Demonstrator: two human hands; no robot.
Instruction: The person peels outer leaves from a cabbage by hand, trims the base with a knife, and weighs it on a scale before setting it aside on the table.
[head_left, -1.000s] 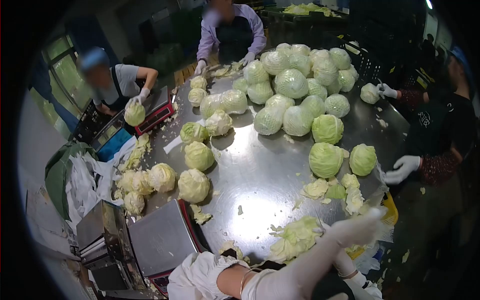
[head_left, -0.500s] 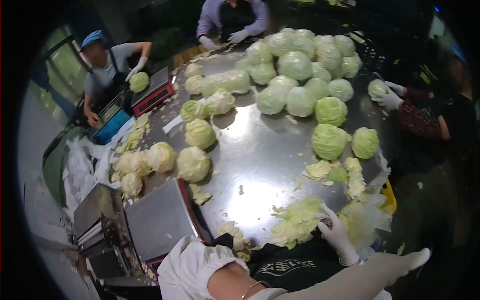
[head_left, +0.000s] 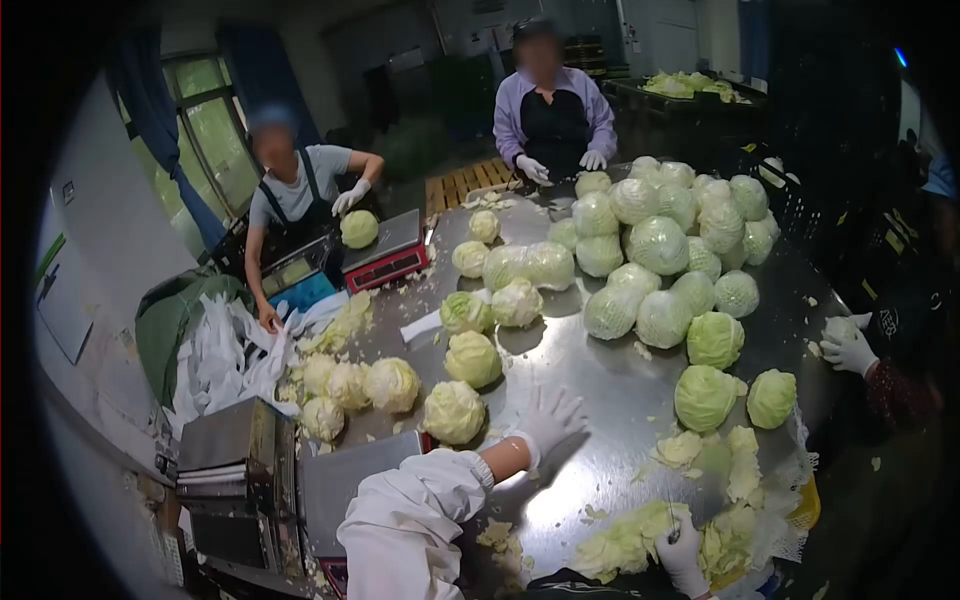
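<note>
Gloved in white, my left hand (head_left: 548, 422) is stretched over the steel table (head_left: 590, 395) with its fingers spread, holding nothing. It is just right of a pale trimmed cabbage (head_left: 453, 412). At the bottom right, my right hand (head_left: 683, 553) is closed around what looks like a small knife, mostly hidden, with a thin edge showing above the fingers. Loose cabbage leaves (head_left: 622, 543) lie beside that hand. Two green unwrapped cabbages (head_left: 705, 397) (head_left: 771, 399) sit beyond it, near the table's right side.
Wrapped cabbages (head_left: 659, 245) are piled at the back right. Scales (head_left: 350, 480) stand at the near left, with white netting (head_left: 225, 350) behind. One co-worker (head_left: 300, 185) touches a cabbage by a red scale (head_left: 385, 262); another person (head_left: 555, 115) stands behind the table; gloved hands (head_left: 848, 346) show at right.
My left hand has swung from the lower right to over the table's middle, fingers now spread. The view has tilted up, so the table and my right hand appear lower.
</note>
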